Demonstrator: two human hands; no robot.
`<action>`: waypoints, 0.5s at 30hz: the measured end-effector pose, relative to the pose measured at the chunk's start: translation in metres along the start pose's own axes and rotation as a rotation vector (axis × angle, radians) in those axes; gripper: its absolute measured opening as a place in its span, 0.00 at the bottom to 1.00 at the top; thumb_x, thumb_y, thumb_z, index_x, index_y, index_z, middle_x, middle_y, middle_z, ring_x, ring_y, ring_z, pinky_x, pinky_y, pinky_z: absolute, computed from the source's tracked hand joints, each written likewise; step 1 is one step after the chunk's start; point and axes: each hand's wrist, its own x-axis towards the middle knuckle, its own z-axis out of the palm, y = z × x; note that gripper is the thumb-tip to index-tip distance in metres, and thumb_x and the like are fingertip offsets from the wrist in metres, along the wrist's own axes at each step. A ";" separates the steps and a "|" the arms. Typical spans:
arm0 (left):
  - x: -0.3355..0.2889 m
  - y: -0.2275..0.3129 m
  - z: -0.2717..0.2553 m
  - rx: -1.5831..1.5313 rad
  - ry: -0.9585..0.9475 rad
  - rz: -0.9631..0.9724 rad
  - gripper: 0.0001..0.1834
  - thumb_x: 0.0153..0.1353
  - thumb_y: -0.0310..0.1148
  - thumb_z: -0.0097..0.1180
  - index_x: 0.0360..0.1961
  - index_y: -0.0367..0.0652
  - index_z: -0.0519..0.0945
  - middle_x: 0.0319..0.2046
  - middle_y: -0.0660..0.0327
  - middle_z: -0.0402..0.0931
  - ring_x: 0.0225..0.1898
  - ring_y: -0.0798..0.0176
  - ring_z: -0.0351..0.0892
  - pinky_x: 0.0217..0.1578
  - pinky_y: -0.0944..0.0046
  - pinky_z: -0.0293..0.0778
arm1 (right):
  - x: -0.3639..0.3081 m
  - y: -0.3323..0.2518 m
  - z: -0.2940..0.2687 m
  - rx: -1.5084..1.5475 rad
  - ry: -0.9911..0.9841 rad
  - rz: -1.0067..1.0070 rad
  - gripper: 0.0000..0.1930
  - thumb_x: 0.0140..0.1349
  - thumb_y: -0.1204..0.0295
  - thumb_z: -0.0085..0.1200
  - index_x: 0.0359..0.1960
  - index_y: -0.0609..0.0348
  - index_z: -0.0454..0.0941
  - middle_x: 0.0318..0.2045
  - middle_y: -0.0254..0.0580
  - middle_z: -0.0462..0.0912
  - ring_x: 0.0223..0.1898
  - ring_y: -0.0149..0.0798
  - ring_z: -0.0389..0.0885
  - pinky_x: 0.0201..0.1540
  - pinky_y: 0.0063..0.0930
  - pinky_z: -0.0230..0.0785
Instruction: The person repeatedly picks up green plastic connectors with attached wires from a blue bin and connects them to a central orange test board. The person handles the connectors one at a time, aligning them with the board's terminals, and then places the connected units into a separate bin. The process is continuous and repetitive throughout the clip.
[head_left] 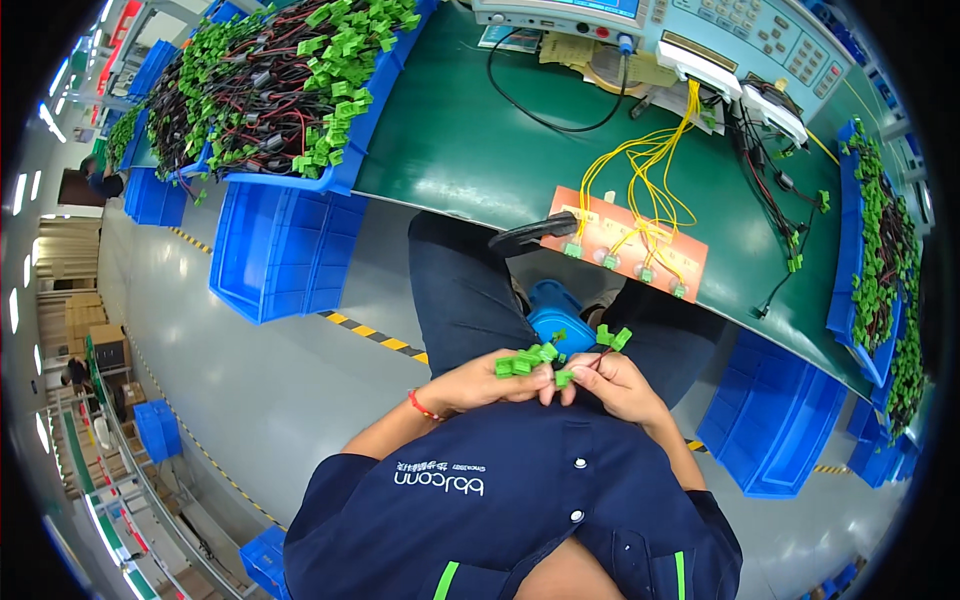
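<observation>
Close in front of my chest, my left hand (478, 385) is closed around a small bunch of green plug connectors (518, 363). My right hand (620, 388) meets it, thumb and fingers pinching a green connector (563, 378) at the fingertips. From the right hand rise more green connectors (615, 338) on thin dark and red leads. The fingers partly cover the connectors, so which leads belong to which I cannot tell. Beyond my hands, at the table edge, lies an orange board (690, 262) with several green sockets and yellow wires (650, 165).
A blue bin (375, 100) heaped with wired green connectors stands on the green table (450, 140) at left; another bin (848, 300) is at right. A measuring instrument (750, 40) sits at the back. Blue crates (285, 250) hang below. A black strap-like piece (530, 235) touches the board.
</observation>
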 end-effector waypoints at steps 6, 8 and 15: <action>-0.105 0.078 -0.041 0.391 0.555 0.512 0.14 0.71 0.39 0.55 0.42 0.37 0.81 0.22 0.66 0.76 0.18 0.77 0.68 0.18 0.74 0.56 | 0.015 0.009 0.002 -0.383 -0.246 0.008 0.24 0.72 0.61 0.53 0.64 0.62 0.70 0.58 0.50 0.76 0.60 0.43 0.74 0.63 0.34 0.66; -0.155 0.122 -0.040 0.666 0.726 0.881 0.13 0.71 0.35 0.54 0.50 0.39 0.76 0.29 0.60 0.80 0.22 0.77 0.70 0.19 0.73 0.61 | 0.018 0.024 0.005 -0.438 -0.275 -0.095 0.23 0.72 0.60 0.53 0.62 0.62 0.73 0.57 0.50 0.77 0.59 0.42 0.76 0.61 0.33 0.68; -0.196 0.312 -0.075 1.574 1.381 1.034 0.16 0.71 0.36 0.54 0.54 0.40 0.82 0.42 0.63 0.85 0.34 0.73 0.79 0.31 0.72 0.71 | 0.029 0.015 0.006 -0.360 0.005 0.170 0.19 0.72 0.63 0.53 0.58 0.63 0.76 0.48 0.47 0.82 0.48 0.38 0.82 0.53 0.31 0.73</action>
